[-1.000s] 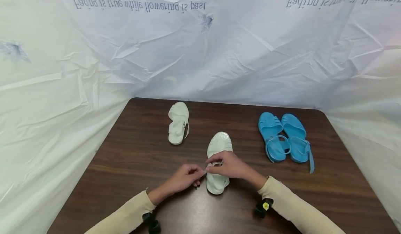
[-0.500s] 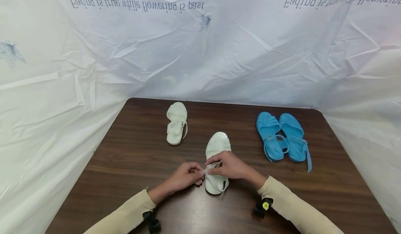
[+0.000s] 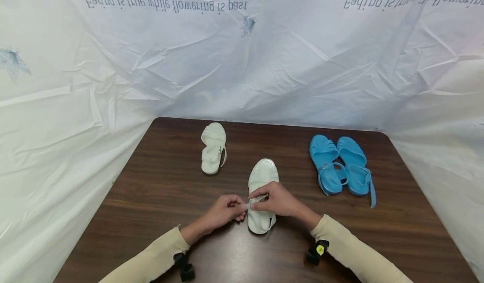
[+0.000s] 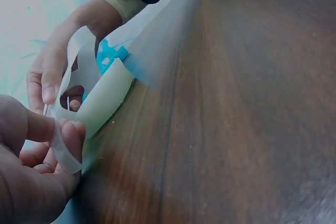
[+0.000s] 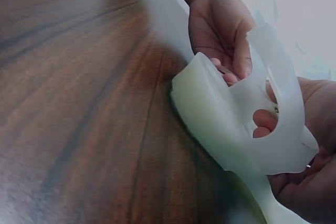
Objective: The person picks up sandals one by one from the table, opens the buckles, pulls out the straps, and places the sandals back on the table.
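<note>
A white sandal [image 3: 263,171] lies on the table in front of me, toe pointing away. My left hand [image 3: 226,210] is at its left side and pinches the free end of the ankle strap [image 4: 64,153] between thumb and fingers. Over the middle of the sandal, my right hand [image 3: 277,199] holds the strap by its small metal buckle [image 3: 253,199]. In the right wrist view the heel part [image 5: 210,108] rests on the wood and the strap loops up above it. Some right fingertips are hidden behind the strap. How far the strap passes through the buckle I cannot tell.
Another white sandal [image 3: 214,133] stands farther back to the left, its strap hanging at the side. Two blue sandals, one [image 3: 329,182] beside the other [image 3: 357,186], lie at the right. White sheeting [image 3: 242,72] hangs behind the dark wooden table [image 3: 166,169].
The heel strap now bows out at the sandal's right side, with a dark gap showing. More of the buckle shows between my hands. Both hands have kept their hold and barely moved.
</note>
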{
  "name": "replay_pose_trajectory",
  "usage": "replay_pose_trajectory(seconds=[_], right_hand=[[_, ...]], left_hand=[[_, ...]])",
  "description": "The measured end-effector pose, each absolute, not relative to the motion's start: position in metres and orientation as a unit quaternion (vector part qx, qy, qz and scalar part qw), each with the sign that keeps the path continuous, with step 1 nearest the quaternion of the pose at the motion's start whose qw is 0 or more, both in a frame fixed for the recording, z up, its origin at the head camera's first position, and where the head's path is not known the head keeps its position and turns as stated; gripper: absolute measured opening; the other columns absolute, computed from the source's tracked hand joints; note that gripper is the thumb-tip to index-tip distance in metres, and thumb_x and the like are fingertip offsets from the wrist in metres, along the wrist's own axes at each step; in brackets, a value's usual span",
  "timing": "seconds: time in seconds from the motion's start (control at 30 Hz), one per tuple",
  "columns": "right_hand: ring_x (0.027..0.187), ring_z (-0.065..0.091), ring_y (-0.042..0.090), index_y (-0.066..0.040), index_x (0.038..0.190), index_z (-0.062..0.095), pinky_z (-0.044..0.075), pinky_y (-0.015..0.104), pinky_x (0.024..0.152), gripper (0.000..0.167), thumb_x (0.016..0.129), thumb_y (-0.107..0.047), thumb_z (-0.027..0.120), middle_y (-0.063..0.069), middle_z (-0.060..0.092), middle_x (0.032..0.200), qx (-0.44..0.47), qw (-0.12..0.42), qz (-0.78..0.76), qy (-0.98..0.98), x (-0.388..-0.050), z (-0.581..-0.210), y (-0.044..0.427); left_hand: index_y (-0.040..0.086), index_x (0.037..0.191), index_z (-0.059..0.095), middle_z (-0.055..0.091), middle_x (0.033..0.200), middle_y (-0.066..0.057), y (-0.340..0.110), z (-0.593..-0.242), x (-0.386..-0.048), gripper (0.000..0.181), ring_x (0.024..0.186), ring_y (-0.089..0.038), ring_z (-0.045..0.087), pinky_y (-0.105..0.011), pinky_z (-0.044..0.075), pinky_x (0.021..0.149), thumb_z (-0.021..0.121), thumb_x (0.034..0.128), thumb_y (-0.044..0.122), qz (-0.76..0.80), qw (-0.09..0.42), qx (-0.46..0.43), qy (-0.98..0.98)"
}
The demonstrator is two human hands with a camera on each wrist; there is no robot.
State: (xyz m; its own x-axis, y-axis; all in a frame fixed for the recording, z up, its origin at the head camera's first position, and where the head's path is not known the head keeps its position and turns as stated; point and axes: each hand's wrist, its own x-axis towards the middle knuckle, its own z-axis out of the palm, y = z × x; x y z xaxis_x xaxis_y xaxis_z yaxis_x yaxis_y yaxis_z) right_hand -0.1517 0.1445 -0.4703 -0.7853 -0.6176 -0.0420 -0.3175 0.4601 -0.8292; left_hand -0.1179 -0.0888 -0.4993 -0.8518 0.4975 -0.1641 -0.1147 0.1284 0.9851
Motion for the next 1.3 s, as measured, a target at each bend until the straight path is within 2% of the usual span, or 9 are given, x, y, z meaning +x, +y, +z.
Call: replay_pose_trajectory(seconds=[0.5,0.73,1.0,1.3], right_hand=[[0.075,0.065,0.003,-0.014,0.105,0.081,0.055,0.024,0.065,0.019,0.089,-0.024,0.082,-0.005,0.077,0.096,-0.266,0.149,-0.457,0.836,-0.144,-0.4711,0.1375],[0.079,0.066,0.002,-0.015,0.105,0.08,0.055,0.024,0.068,0.019,0.09,-0.026,0.081,-0.008,0.077,0.098,-0.273,0.133,-0.444,0.843,-0.1429,-0.4717,0.1378],[0.091,0.069,0.005,-0.017,0.104,0.077,0.057,0.025,0.075,0.019,0.09,-0.029,0.081,-0.009,0.075,0.099,-0.27,0.126,-0.443,0.846,-0.1421,-0.4725,0.1399],[0.086,0.068,0.003,-0.022,0.097,0.077,0.055,0.024,0.074,0.014,0.087,-0.029,0.084,-0.013,0.074,0.091,-0.254,0.12,-0.434,0.856,-0.1418,-0.4731,0.1416]], left_hand=[[-0.009,0.095,0.066,0.068,0.081,-0.011,-0.0822,-0.5005,-0.1186,0.014,0.073,-0.014,0.064,-0.021,0.053,0.065,0.063,0.1,0.004,0.651,0.178,0.129,0.727],[-0.008,0.095,0.068,0.069,0.08,-0.015,-0.0825,-0.4969,-0.12,0.015,0.068,-0.012,0.064,-0.023,0.055,0.063,0.063,0.1002,0.005,0.631,0.153,0.152,0.746],[-0.007,0.095,0.07,0.07,0.079,-0.007,-0.0894,-0.4946,-0.1229,0.017,0.069,-0.01,0.066,-0.026,0.058,0.066,0.065,0.0994,0.009,0.606,0.192,0.152,0.756],[-0.009,0.096,0.074,0.072,0.082,-0.01,-0.0889,-0.4962,-0.1261,0.016,0.072,-0.008,0.063,-0.022,0.054,0.066,0.07,0.096,0.007,0.615,0.188,0.14,0.753]])
